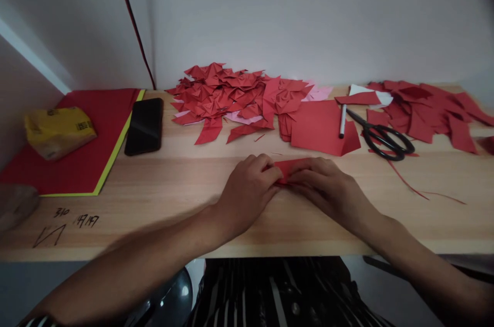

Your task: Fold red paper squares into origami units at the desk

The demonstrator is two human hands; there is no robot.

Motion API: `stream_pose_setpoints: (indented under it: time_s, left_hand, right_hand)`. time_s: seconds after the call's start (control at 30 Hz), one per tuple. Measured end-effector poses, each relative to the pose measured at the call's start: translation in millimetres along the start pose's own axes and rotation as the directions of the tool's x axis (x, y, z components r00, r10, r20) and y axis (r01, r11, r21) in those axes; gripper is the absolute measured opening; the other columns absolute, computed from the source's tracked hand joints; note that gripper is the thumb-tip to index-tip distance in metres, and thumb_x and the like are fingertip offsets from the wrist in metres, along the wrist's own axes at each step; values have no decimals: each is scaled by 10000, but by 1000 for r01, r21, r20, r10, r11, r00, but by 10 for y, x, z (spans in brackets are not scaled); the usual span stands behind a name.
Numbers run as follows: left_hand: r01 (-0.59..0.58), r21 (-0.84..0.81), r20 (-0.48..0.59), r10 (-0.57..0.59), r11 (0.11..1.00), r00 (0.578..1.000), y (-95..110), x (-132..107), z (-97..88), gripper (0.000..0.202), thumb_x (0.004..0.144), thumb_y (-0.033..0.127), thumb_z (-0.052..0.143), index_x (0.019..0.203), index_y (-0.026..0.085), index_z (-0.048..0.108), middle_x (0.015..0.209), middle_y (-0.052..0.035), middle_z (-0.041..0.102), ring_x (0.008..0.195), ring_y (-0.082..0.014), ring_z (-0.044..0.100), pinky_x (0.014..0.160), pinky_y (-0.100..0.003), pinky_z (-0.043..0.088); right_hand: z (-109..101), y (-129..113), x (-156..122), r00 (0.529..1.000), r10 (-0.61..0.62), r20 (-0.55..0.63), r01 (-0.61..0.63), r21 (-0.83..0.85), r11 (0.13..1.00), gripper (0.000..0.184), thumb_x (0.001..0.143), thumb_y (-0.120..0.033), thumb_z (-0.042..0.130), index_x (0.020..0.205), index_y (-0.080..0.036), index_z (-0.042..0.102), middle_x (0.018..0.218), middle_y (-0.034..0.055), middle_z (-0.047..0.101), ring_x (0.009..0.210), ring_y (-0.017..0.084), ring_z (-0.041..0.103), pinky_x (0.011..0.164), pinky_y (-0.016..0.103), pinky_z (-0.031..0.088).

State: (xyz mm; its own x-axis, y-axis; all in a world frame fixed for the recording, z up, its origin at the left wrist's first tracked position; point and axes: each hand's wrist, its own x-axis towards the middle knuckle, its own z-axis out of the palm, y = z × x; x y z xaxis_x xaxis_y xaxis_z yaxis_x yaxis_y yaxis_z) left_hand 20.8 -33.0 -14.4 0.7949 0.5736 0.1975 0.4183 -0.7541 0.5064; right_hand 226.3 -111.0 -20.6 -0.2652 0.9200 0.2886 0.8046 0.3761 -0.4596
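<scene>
A small piece of red paper [284, 168] is held low over the wooden table, between both hands. My left hand [252, 180] pinches its left end, fingers closed. On the other end, the curled fingers of my right hand [326, 183] grip the same paper. Much of the paper is covered by the fingers, so its folds cannot be made out fully. Just behind the hands lies a stack of red paper squares [314, 126]. A heap of folded red paper pieces [231, 92] sits farther back, with some pink paper [318, 93] beneath and beside it.
Black-handled scissors [388, 141] and a white marker [342, 121] lie right of centre. Red scraps [428, 110] are piled at the far right. At left are a phone [144, 126], large red sheets [77, 177] and a yellow package [59, 131]. The wall [309, 18] bounds the table behind.
</scene>
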Motion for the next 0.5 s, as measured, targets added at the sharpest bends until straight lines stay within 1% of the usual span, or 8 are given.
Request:
stream_pose_setpoints:
  time_s: [0.1,0.17,0.3,0.4,0.5]
  left_hand:
    - [-59,63,-29,61,996,998,-5,-9,40,108,922,232,592,920,157,670,1023,-60,643,939,-200,553,844,-364,494]
    - [-85,83,-33,88,993,996,-15,-10,60,149,938,248,569,894,155,677,990,-60,653,921,-198,554,835,-364,489]
    - [-87,67,-44,90,994,995,-27,-10,72,175,943,240,560,852,149,679,961,-56,659,905,-192,553,828,-354,483]
    - [-81,37,-56,83,996,995,-25,-12,70,165,937,227,564,851,147,680,958,-51,659,901,-189,553,824,-349,483]
    - [-76,19,-63,77,997,995,-24,-16,72,151,933,218,566,862,149,680,959,-46,655,909,-190,550,833,-352,480]
  right_hand:
    - [47,-19,-23,999,-19,-42,17,-45,999,108,953,-196,570,994,-201,670,1049,84,684,992,229,620,855,383,500]
    - [53,-14,-27,999,-14,-49,12,-40,999,96,945,-191,581,987,-205,666,1014,76,688,971,227,626,835,377,501]
    - [42,11,-16,998,21,-67,-21,4,1000,60,930,-192,603,915,-213,656,917,52,686,886,213,636,778,360,497]
    - [38,17,-2,998,43,-49,-43,13,999,64,928,-201,606,881,-210,649,883,50,682,846,210,628,742,353,483]
    - [42,8,5,998,64,-18,-64,19,998,57,929,-218,608,889,-209,646,887,54,674,849,213,616,746,358,468]
